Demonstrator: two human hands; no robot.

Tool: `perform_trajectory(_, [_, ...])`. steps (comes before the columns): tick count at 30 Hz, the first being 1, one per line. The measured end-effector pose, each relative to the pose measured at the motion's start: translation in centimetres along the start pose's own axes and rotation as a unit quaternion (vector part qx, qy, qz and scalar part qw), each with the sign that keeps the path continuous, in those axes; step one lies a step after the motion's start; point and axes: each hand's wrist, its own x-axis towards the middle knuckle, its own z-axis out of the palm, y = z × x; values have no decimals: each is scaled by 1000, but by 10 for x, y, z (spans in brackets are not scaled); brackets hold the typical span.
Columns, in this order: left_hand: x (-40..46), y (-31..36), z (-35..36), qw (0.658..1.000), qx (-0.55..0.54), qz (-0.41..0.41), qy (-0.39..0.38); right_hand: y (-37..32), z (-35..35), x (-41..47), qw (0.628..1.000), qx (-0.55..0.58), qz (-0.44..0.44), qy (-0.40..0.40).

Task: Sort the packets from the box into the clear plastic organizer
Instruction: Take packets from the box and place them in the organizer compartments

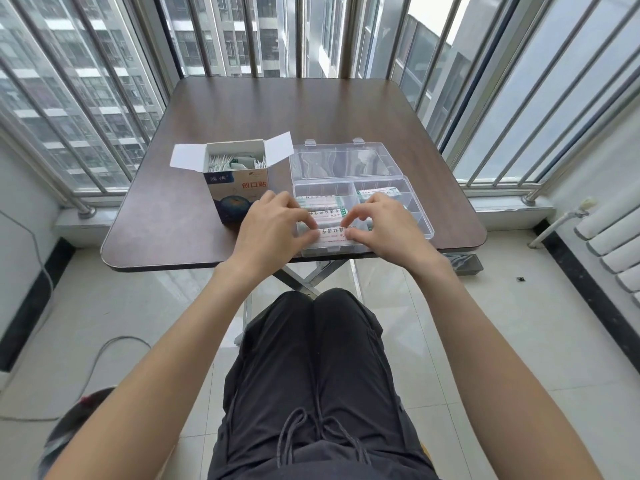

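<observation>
An open cardboard box [235, 188] stands on the table, with white packets [235, 161] upright inside it. To its right lies the clear plastic organizer [420, 216], its lid [341, 161] folded back flat. Packets lie in its left compartments [320, 202] and in a back right one [381, 192]. My left hand [273, 226] and my right hand [384, 226] pinch the two ends of a white packet with red print [332, 235] over the organizer's near left compartment.
The brown table [294, 109] sits against barred windows on a tiled balcony. The organizer's front edge lies close to the table's near edge. A radiator [609, 244] stands at the right and a cable [104, 355] runs across the floor at the left.
</observation>
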Motion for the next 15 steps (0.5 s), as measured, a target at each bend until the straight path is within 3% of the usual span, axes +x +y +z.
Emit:
perform_trajectory(5, [8,-1,-6,997,33,-16,-72,-2,-7,2,996,-81,38,-14])
perform_trajectory(15, [13,0,-6,995,-4,2,-101,1,-7,8,999,-49,15,6])
